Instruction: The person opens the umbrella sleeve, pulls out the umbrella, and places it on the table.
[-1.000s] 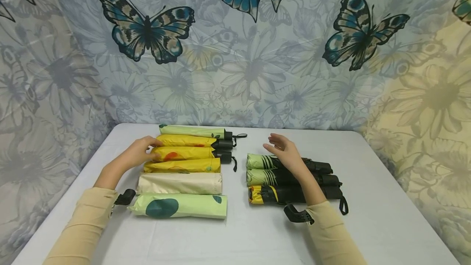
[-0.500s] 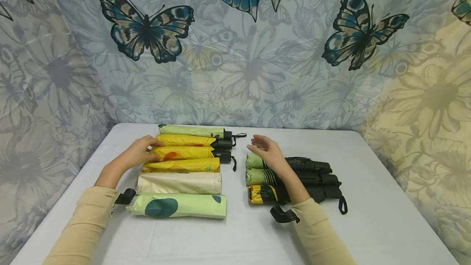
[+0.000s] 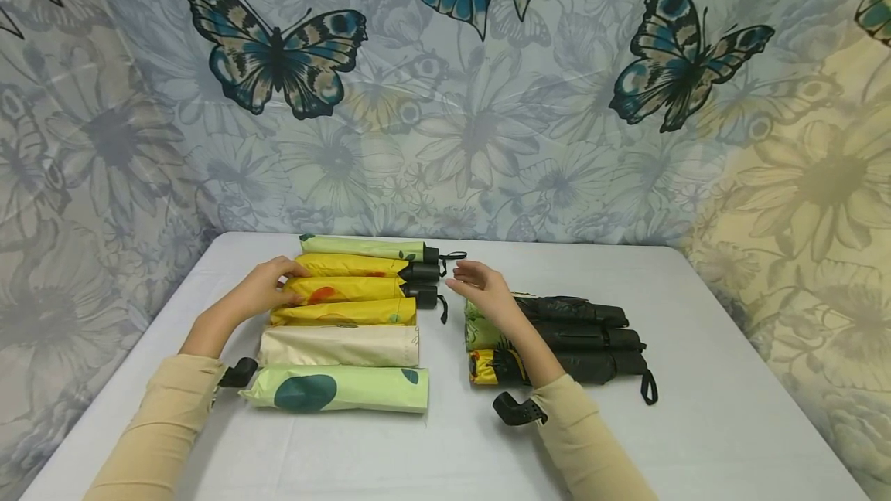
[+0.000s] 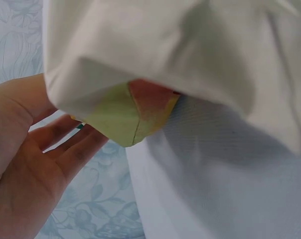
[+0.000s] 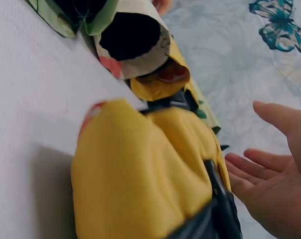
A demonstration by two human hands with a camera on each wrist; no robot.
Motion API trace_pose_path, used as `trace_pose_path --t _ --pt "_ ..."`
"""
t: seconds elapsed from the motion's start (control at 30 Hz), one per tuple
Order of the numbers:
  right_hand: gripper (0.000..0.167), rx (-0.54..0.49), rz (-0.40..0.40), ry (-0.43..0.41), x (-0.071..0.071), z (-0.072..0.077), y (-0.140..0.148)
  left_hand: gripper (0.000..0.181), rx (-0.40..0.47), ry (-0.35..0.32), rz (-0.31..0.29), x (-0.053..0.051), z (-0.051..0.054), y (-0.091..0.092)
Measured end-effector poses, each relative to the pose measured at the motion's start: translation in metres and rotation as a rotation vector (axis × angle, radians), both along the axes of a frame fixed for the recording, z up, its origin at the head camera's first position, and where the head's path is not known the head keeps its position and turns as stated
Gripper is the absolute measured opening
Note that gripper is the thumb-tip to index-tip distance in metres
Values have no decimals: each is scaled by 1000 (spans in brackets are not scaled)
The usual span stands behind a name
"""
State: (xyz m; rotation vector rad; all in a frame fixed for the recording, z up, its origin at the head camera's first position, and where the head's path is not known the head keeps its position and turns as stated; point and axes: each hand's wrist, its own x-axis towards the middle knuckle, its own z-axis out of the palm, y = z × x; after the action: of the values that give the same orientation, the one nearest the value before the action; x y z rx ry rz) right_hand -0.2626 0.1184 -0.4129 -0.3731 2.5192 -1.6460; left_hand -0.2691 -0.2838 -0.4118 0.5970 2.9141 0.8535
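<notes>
Yellow with a bit of orange, one umbrella point(image 3: 362, 289) lies third from the back in the row on the left, on the white surface point(image 3: 334, 454). The left hand point(image 3: 259, 288) touches its left end with bent fingers; I cannot tell if it grips. The right hand point(image 3: 485, 292) has loose fingers, holds nothing, and hangs just to the right of the black handle point(image 3: 420, 298). My guess is that this step is getting hold of both ends to set it straight. For that, the right hand needs to go a little left and take the handle softly. Nearer, the green cover point(image 3: 369, 391) and cream cover point(image 3: 341, 346) look hollow, so they may be for the folded umbrellas point(image 3: 592, 335) on the right.
</notes>
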Motion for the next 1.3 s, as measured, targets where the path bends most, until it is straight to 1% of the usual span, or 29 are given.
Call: trace_pose_path --t 0.17,0.37,0.57,0.7,0.97,1.03,1.2,1.3 --pt "61 -20 22 -19 1 0 -11 37 9 2 4 0 0 0" --pt "58 -32 53 -56 2 -4 -23 37 10 -1 5 0 -1 0" --pt "58 -35 59 -41 3 -7 -32 37 13 3 -4 -1 -2 0" --pt "56 -44 48 -39 3 -9 -36 37 9 3 4 -2 -2 -1" --pt "48 -51 -38 -62 2 -14 -43 37 20 -15 15 -3 -4 -1" --pt "48 -21 -49 -68 1 -14 -45 37 25 -17 16 -3 -4 -1" --pt "46 96 -49 -90 0 -13 -47 37 31 -29 23 -1 -2 -1" --pt "42 116 -44 -83 -1 -13 -47 37 36 -32 21 1 -2 -2"
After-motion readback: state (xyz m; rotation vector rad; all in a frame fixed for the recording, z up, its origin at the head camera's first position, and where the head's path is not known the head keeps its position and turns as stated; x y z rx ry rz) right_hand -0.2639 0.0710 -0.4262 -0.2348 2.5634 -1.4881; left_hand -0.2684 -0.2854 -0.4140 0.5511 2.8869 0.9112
